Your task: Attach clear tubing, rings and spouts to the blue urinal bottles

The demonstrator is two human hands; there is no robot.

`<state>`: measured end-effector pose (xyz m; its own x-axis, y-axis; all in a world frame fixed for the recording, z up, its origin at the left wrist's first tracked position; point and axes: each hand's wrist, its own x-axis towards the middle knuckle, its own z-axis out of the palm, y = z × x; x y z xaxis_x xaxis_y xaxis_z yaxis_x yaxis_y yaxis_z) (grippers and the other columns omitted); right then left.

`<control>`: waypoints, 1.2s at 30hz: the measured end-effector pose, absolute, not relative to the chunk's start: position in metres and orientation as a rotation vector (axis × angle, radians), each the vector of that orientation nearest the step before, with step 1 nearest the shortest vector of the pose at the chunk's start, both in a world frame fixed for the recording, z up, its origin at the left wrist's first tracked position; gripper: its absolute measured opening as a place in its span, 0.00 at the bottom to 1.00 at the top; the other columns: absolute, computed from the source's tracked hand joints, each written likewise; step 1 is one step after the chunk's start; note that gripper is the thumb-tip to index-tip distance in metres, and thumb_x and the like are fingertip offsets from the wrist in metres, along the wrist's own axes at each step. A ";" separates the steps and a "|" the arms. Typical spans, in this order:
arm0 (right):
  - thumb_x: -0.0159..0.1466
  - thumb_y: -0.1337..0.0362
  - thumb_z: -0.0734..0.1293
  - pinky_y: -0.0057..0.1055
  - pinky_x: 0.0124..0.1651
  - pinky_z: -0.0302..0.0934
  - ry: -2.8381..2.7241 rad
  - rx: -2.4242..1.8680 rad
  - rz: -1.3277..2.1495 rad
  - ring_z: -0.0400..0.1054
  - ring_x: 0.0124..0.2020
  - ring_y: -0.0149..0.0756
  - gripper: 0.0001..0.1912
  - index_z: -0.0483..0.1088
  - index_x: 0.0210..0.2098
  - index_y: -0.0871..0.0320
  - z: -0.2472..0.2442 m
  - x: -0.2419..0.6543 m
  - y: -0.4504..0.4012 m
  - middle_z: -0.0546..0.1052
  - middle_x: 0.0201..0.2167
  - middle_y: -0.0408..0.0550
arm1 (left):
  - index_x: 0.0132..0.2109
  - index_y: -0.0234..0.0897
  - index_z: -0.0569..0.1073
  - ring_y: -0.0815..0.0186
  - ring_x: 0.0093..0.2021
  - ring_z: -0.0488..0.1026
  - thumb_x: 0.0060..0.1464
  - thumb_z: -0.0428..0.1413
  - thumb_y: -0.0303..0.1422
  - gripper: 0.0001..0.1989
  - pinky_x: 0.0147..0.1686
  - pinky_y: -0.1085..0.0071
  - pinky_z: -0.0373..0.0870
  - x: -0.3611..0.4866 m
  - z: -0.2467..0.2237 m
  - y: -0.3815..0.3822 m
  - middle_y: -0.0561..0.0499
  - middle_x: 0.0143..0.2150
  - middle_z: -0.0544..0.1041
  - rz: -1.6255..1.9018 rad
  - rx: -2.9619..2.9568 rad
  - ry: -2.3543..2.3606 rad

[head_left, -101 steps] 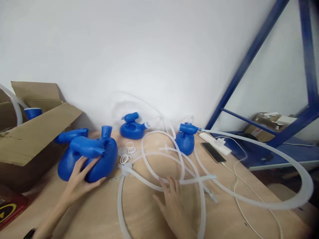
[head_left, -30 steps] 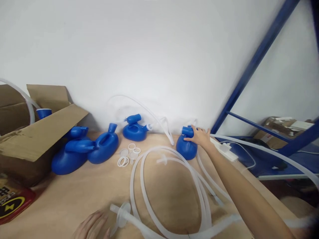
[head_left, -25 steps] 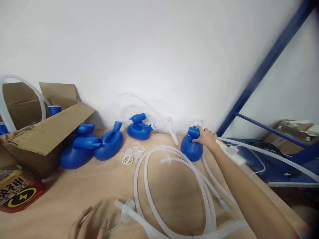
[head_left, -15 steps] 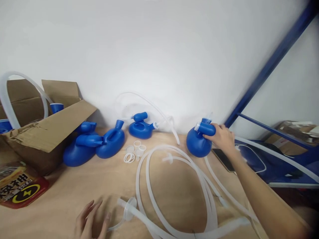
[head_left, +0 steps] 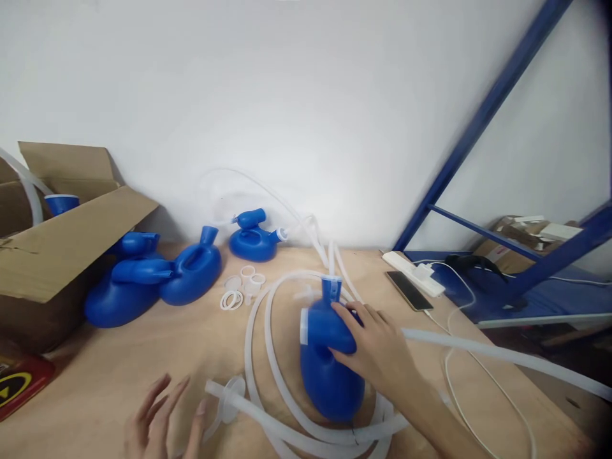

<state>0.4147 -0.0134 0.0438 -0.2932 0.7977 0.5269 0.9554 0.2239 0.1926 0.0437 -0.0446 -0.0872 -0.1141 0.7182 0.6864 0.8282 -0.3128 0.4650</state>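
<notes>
My right hand (head_left: pixel 377 341) is wrapped round the upper part of a blue urinal bottle (head_left: pixel 332 386), held upright over the coiled tubing. This bottle has a white-rimmed neck on top with a clear tube (head_left: pixel 331 258) rising from it, and a white cap at its left side. My left hand (head_left: pixel 162 421) is open and holds nothing, its fingers spread low at the front. Just right of it lies the end of a translucent hose (head_left: pixel 268 417) with a clear round disc (head_left: pixel 233 398) around it. More hose loops lie beneath the held bottle, partly hidden by it.
More blue bottles (head_left: pixel 191 274) stand at the left beside an open cardboard box (head_left: pixel 76 242), and one (head_left: pixel 253 245) by the wall. White rings (head_left: pixel 232 300) lie mid-table. At right are a phone (head_left: pixel 408 291), a power strip (head_left: pixel 414 273) and a blue metal frame (head_left: pixel 478 134).
My right hand has brought the blue urinal bottle from the back right toward the front middle, over the hose coil. The view has turned right. My left hand stays open near the hose end.
</notes>
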 end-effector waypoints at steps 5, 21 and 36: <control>0.57 0.57 0.77 0.42 0.46 0.67 -2.182 -1.607 -0.543 0.76 0.45 0.50 0.32 0.72 0.59 0.55 0.033 0.397 -0.015 0.81 0.49 0.54 | 0.70 0.46 0.66 0.54 0.65 0.73 0.68 0.55 0.40 0.26 0.60 0.58 0.76 0.121 -0.042 -0.023 0.43 0.67 0.73 -1.414 -2.659 -1.676; 0.57 0.57 0.71 0.38 0.36 0.67 -2.049 -1.515 -0.613 0.79 0.34 0.45 0.28 0.76 0.55 0.61 0.020 0.381 -0.022 0.85 0.44 0.54 | 0.47 0.38 0.80 0.53 0.30 0.80 0.70 0.38 0.46 0.28 0.32 0.62 0.69 0.197 0.013 0.024 0.42 0.31 0.83 -1.246 -2.791 -2.026; 0.54 0.57 0.74 0.40 0.36 0.72 -2.006 -1.653 -0.494 0.80 0.35 0.48 0.31 0.76 0.57 0.55 0.017 0.378 -0.036 0.84 0.47 0.53 | 0.33 0.40 0.73 0.58 0.27 0.77 0.65 0.44 0.48 0.22 0.33 0.66 0.70 0.128 -0.003 0.092 0.49 0.22 0.76 -1.330 -2.547 -2.391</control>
<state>0.3782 -0.0355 0.0168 -0.1455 0.8016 0.5799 0.9792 0.2004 -0.0314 0.1284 0.0919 -0.0030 0.0208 0.9963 0.0838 0.5966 -0.0796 0.7985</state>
